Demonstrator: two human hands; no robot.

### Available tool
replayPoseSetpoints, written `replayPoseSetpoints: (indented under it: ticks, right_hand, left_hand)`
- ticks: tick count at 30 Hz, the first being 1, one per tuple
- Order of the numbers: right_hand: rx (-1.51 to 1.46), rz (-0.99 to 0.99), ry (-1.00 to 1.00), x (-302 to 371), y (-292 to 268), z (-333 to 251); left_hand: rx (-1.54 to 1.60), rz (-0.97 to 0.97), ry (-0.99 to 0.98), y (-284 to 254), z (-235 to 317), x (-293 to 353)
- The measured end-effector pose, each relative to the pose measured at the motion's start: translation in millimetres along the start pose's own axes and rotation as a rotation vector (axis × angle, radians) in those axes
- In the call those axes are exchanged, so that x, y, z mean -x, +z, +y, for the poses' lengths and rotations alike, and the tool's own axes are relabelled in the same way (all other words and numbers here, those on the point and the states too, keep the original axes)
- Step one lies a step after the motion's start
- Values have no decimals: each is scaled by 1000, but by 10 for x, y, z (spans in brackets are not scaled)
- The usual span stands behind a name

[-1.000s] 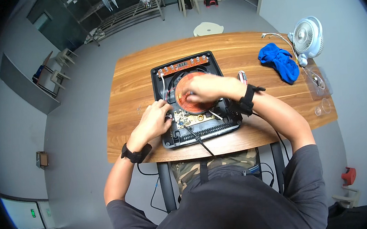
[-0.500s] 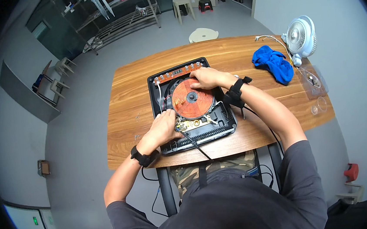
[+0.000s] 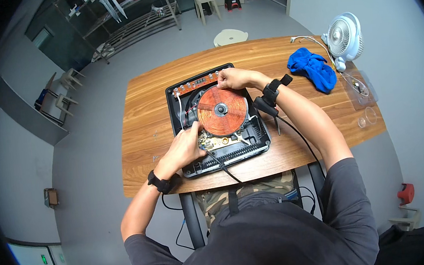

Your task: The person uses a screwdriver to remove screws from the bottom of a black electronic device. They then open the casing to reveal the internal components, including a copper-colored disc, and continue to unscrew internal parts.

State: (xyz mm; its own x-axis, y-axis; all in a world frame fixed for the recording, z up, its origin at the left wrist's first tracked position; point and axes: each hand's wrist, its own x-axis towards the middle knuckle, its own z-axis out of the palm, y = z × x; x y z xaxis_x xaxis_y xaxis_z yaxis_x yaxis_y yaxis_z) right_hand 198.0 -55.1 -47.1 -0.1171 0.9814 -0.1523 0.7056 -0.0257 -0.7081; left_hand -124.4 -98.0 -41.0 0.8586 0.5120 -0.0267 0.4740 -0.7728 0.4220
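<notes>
An opened induction cooker, its black housing (image 3: 249,148) lying on the table, holds a round copper coil (image 3: 232,119). My left hand (image 3: 184,146) rests over the housing's left side at the coil's lower left edge. Its thumb and fingers are apart, beside the yellowish circuit board (image 3: 214,143) and a black cord (image 3: 232,175). At the coil's upper edge, my right hand (image 3: 236,78) has its fingers closed in a pinch, just below the orange control strip (image 3: 188,88). The curled fingers hide part of that strip, and the tips' grip on the rim is partly hidden.
To the right on the wooden table (image 3: 144,108) lie a blue cloth (image 3: 312,70), a white fan (image 3: 343,37) and a clear tray (image 3: 360,92) with small parts. A black cable (image 3: 300,137) runs from my right wrist. A stool (image 3: 230,36) stands beyond the table.
My right hand has drawn its thumb back off the coil's face to the upper rim, its fingers curling in. My left fingers have lifted slightly at the coil's edge. The view shifted a little.
</notes>
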Motion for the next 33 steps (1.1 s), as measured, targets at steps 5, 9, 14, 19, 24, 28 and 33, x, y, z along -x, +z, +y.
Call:
replayPoseSetpoints:
  ticks: [5, 9, 14, 19, 24, 28, 33]
  right_hand:
    - [-290, -76, 38, 81, -94, 22]
    - [-417, -86, 65, 205, -195, -3]
    - [-454, -57, 83, 335, -348, -120]
    - [-560, -35, 46, 524, -603, -345]
    - [-606, 23, 7, 575, -710, -705]
    - [-662, 14, 1, 399, -660, -883]
    - [-764, -73, -37, 86, -362, -1328]
  left_hand:
    - [82, 43, 24, 39, -124, 16]
    - [61, 58, 25, -32, -59, 32]
    - [80, 142, 72, -189, 1, 88]
    - [158, 113, 12, -380, 7, 247]
    - [261, 151, 5, -541, -68, 511]
    - [297, 214, 3, -713, -183, 743]
    - [309, 276, -44, -939, -448, 1145]
